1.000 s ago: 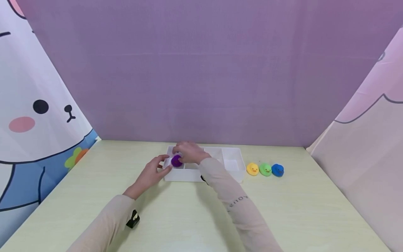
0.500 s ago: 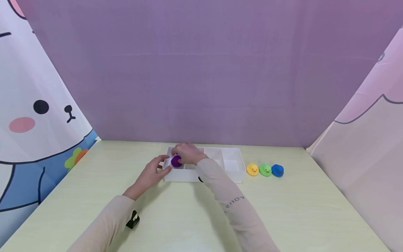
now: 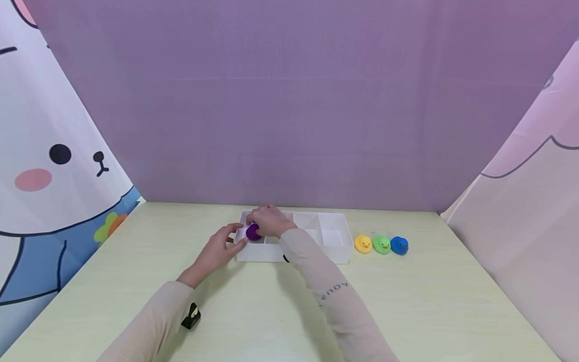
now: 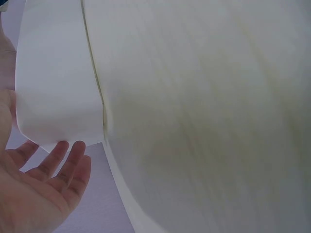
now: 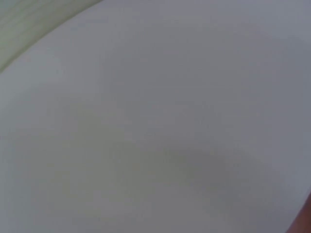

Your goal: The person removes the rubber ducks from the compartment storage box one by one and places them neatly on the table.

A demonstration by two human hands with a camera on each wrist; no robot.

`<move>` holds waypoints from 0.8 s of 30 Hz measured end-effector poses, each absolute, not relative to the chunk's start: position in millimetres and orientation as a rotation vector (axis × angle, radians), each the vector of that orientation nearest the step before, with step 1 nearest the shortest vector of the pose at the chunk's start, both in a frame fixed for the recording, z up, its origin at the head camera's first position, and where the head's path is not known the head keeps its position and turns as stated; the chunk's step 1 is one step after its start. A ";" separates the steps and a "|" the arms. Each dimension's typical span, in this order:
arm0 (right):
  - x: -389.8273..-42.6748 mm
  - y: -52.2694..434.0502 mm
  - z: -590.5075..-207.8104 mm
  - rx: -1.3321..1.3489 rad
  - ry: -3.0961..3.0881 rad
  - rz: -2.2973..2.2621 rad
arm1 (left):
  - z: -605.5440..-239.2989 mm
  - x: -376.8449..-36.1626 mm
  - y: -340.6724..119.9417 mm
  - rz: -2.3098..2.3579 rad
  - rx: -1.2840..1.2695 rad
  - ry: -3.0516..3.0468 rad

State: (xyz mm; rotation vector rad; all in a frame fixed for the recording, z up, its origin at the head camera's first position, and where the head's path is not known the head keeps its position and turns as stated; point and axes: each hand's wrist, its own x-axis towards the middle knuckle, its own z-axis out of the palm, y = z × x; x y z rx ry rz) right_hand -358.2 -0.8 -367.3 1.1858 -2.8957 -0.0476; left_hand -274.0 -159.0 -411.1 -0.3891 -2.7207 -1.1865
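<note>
A white divided box [image 3: 334, 251] stands near the back of the table. In the head view, my right hand [image 3: 273, 221] reaches over its left part, thumb and finger pinching a small round purple toy [image 3: 253, 232] at the leftmost compartment. The hand hides some of the toy. My left hand [image 3: 219, 249] holds the box's left end, thumb at the front corner and fingers around the end wall. From the left wrist, that hand's fingertips [image 4: 77, 150] show at the lower edge of the white wall [image 4: 58, 73]. The right wrist view is mostly a blurred white surface [image 5: 155, 107].
Right of the box, a yellow duck [image 3: 363, 244], a green duck [image 3: 382, 245] and a blue duck [image 3: 400, 245] sit in a row. A purple cloth backdrop [image 3: 289, 100] rises behind the table [image 3: 253, 311]. A black strap piece [image 3: 192, 317] hangs by the left sleeve.
My right hand and forearm have shifted slightly left and down, with the purple toy staying at the leftmost compartment. My left hand keeps its place on the box.
</note>
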 end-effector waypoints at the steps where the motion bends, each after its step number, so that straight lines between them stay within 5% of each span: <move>1: -358.1 -1.2 -367.1 1.183 -2.900 -0.052 | -411.1 -274.1 -159.0 -1.184 -0.389 -2.720; 24: -353.4 -2.5 -364.2 1.156 -2.933 -0.040 | -411.3 -274.3 -159.9 -1.186 -0.400 -2.716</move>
